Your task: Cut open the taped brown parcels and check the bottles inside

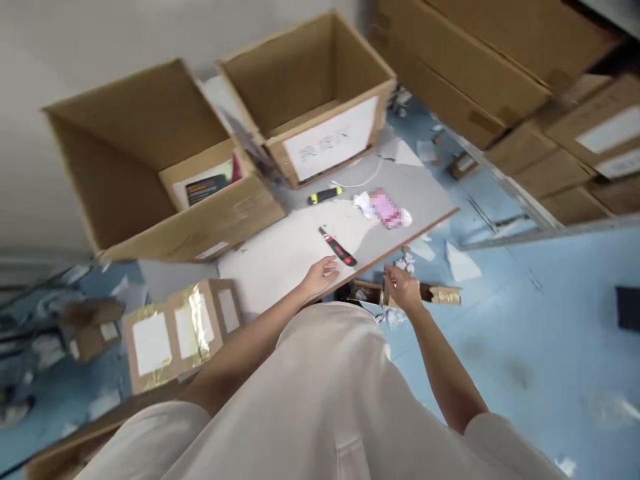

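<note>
My left hand (321, 275) is at the near edge of the table (295, 233), its fingers loosely bent and apart, holding nothing. Just beyond its fingertips lies a red and black utility knife (338, 247), not touched as far as I can see. My right hand (403, 288) hangs past the table's edge above the floor, its fingers loosely curled and apart with nothing visible in them. Farther back on the table are a yellow and black tool (325, 195), perhaps another cutter, and a blurred pink and white item (386, 209).
Two open cardboard boxes, a left one (240, 213) with something flat inside and a right one (330, 140) with a paper label, line the back. A taped carton (175, 333) sits at left. Stacked cartons (465, 67) fill the right. Paper scraps litter the blue floor (500, 320).
</note>
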A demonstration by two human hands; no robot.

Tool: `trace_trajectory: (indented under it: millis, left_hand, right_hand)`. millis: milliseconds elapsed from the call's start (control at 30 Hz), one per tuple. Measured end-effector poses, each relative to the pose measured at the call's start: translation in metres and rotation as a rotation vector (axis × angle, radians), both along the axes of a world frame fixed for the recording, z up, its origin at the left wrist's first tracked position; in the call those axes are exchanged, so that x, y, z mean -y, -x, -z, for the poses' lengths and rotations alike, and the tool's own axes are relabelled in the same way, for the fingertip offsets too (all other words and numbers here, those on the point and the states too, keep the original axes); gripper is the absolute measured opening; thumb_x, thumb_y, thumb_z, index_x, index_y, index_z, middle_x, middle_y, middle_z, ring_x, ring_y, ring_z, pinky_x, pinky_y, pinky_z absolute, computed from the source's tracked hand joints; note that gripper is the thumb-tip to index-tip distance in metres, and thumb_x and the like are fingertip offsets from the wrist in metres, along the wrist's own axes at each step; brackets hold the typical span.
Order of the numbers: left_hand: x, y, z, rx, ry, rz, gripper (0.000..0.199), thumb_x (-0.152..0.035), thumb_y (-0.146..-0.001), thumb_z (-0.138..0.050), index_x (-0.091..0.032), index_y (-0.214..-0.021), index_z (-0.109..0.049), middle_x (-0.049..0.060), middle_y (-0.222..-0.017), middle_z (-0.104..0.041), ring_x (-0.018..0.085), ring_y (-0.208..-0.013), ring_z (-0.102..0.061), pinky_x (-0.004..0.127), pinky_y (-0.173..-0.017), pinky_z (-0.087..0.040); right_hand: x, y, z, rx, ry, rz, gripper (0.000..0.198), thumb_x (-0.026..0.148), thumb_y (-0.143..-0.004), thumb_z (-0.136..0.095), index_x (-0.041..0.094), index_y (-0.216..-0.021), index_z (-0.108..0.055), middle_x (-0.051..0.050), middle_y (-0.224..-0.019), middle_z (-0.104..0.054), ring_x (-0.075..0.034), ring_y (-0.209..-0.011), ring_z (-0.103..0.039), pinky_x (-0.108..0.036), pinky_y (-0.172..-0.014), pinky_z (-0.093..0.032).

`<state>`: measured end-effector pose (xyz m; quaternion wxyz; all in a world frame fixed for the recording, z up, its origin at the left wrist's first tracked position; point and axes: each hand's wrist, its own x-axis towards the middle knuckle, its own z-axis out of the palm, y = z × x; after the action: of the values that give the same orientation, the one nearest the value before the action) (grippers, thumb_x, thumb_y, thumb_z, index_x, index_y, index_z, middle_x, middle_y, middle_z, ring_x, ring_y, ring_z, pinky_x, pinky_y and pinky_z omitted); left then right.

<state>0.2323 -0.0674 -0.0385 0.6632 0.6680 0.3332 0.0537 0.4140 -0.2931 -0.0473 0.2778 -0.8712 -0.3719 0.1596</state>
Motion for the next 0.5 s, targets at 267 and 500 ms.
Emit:
trace_trajectory:
  millis: [267, 500]
  left_hand:
    - [-0.053, 0.063, 0.001, -0.204, -0.439, -0.183, 0.033, -0.029, -0.076, -0.060, -0.022, -0.108, -0.061, 0.009, -0.101, -0.067, 0.024, -0.089, -0.067, 0.041, -0.082, -0.054]
    - [-0.100, -0.180, 0.023, -0.043, -0.705, 0.391, 0.072, -0.010, -0.068, -0.068, -0.025, -0.135, -0.046, 0.013, -0.149, -0.032, 0.040, -0.139, -0.026, 0.059, -0.109, -0.027]
  right_hand:
    - [-0.125, -0.164, 0.013, 0.023, 0.115, 0.388, 0.057, 0.021, -0.074, -0.055, 0.006, -0.128, -0.047, -0.022, -0.125, -0.053, -0.030, -0.118, -0.049, -0.049, -0.101, -0.038]
    - [-0.113, -0.193, 0.064, -0.043, 0.136, 0.424, 0.046, 0.022, -0.071, -0.060, 0.017, -0.116, -0.059, -0.015, -0.118, -0.058, -0.029, -0.108, -0.054, -0.043, -0.095, -0.043]
